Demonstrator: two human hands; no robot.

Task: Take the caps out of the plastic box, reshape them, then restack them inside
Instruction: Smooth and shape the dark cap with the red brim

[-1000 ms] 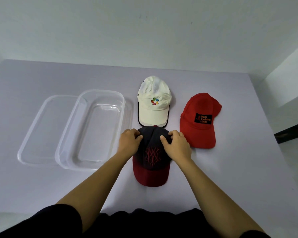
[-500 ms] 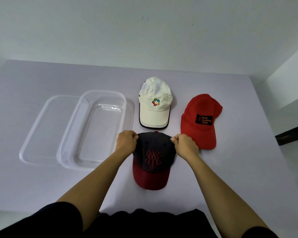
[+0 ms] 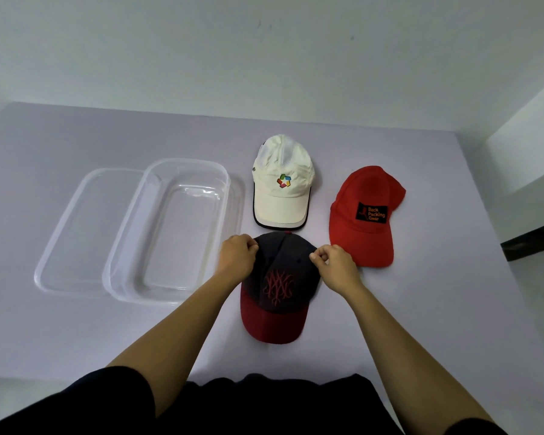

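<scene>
Our left hand (image 3: 237,254) and right hand (image 3: 336,265) are apart, each pinching one side of the dark cap (image 3: 280,277), which sits on the table (image 3: 76,340) between them with its brim pointing near. The plastic box (image 3: 227,189) lies just left, closer to our left hand, and runs near to far like the cap.

1. This is a plain indoor room, more a bare work space than a home; the exact kind I cannot tell.
2. A pale lilac tabletop (image 3: 76,340) stands with its far edge against a bare white wall (image 3: 264,42).
3. Beyond its right edge rises a white ledge (image 3: 531,152), with a dark strip (image 3: 534,240) under it.
</scene>
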